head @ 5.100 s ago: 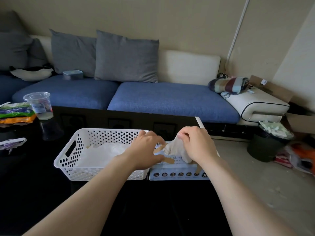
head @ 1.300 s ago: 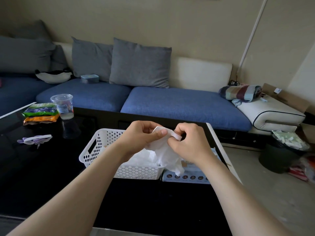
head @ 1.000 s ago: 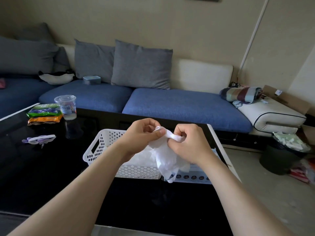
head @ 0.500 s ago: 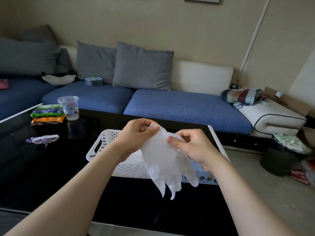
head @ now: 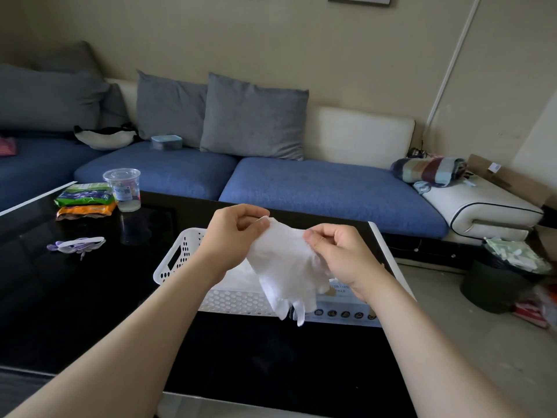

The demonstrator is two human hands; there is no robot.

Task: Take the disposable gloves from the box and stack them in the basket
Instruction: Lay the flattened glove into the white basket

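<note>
2 hands are up over a glossy black table (head: 90, 297), and behind it runs a blue sofa (head: 331, 188) with grey cushions (head: 253, 116) against a beige wall. At the table's far left, a clear plastic cup (head: 123, 188) stands just beside 2 snack packets (head: 84, 200). Off on the floor to the right sits a dark bin (head: 494, 285), full to the top.

Now the containers: a white perforated basket (head: 180, 260) sits on the table with a pale stack of gloves (head: 238, 277) lying inside it. Just beside its right end is the glove box (head: 343, 309), mostly hidden by the right forearm.

Above both, 1 white glove (head: 286, 267) hangs fingers-down. The left hand (head: 232, 236) pinches the cuff at its left corner. The right hand (head: 340, 254) pinches the right corner, thumb and fingertips closed on the edge.
</note>
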